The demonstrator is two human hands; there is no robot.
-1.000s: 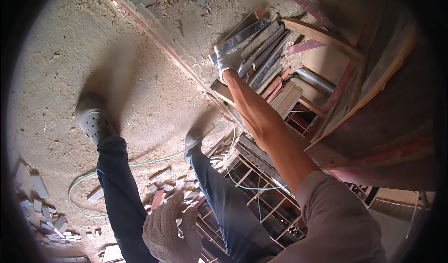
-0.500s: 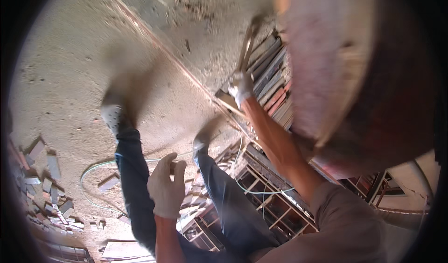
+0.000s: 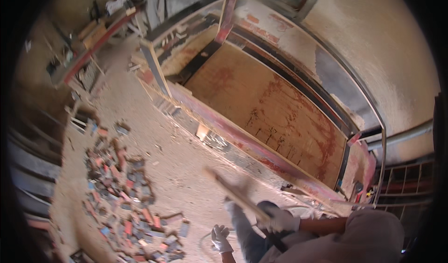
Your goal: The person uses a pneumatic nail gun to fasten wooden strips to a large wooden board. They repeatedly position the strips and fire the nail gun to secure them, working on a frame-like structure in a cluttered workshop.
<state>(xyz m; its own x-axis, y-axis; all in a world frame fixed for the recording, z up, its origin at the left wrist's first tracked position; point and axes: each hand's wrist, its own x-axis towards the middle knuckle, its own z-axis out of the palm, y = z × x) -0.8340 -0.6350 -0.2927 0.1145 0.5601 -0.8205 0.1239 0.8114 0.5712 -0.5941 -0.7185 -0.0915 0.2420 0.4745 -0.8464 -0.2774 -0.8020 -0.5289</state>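
Note:
My right hand (image 3: 283, 219), in a pale work glove, is closed round a long wooden strip (image 3: 238, 195). The strip slants up and left out of my grip in front of my body, its far end blurred. A dark part shows just below that hand, but I cannot make out what it is. Lower and to the left, my left hand (image 3: 220, 238), also gloved, is held apart from the wood with its fingers loosely spread and nothing in them.
A large wood-sided frame (image 3: 224, 123) with a stained panel inside fills the right. Scattered short wood offcuts (image 3: 128, 183) cover the floor at left. A cluttered bench with a red edge (image 3: 100, 46) stands far left. A hose (image 3: 203, 239) lies near my left hand.
The view has swung to the large frame and offcuts. My right hand, earlier stretched forward beside stacked wood with a long piece in it, is now close to my body.

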